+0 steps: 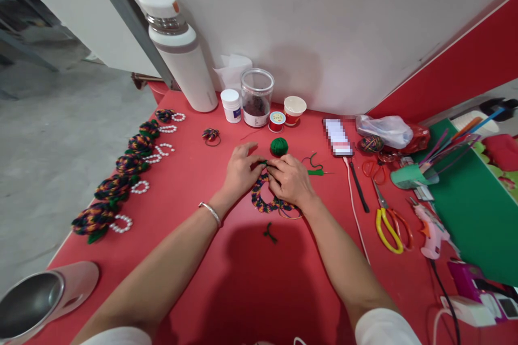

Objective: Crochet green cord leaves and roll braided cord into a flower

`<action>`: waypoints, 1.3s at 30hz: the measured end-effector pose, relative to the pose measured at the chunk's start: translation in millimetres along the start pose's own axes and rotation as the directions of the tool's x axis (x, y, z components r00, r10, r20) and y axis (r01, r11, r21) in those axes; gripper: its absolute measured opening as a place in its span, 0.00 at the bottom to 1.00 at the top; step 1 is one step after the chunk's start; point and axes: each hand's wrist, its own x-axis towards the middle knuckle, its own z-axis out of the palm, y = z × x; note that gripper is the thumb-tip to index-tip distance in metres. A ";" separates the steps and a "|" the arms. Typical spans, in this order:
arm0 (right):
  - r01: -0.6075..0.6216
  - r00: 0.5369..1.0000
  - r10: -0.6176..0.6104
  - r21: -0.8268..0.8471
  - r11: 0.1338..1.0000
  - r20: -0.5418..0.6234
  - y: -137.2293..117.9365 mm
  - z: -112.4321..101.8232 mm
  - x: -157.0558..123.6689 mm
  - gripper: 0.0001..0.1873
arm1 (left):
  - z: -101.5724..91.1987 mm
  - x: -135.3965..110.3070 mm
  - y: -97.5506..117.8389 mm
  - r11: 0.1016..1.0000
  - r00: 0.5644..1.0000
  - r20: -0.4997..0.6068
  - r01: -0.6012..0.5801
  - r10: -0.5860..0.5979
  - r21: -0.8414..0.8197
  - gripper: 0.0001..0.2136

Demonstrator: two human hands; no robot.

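Note:
My left hand and my right hand meet at the middle of the red table, fingertips closed on a small dark green yarn piece, mostly hidden by the fingers. Just below them a multicoloured crocheted strip lies curved on the tabletop, partly under my right hand. A loose yarn tail trails from its right end. Behind the hands sits a green yarn ball. To the right of my right hand lies a green-handled crochet hook, with a green yarn strand beside it.
Several crocheted flowers with pearl loops line the left edge, above a steel cup. A white bottle, a clear jar and a thread spool stand at the back. Rightward lie a phone, scissors and a glue gun.

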 end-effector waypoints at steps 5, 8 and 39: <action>-0.012 1.000 0.012 0.017 1.000 -0.021 -0.1 0.6 0.6 0.14 | 1.1 -1.0 -4.0 0.999 0.999 -0.010 0.039 -0.039 0.000 0.04; -0.007 0.996 0.012 0.053 0.999 -0.089 0.1 -0.1 -0.9 0.13 | -2.6 -1.4 -1.3 0.999 0.999 -0.019 0.034 -0.034 -0.024 0.06; -0.066 0.992 0.085 0.183 0.981 -0.098 6.5 3.6 0.3 0.17 | -20.4 0.8 21.5 0.983 0.982 0.146 -0.140 0.123 0.117 0.15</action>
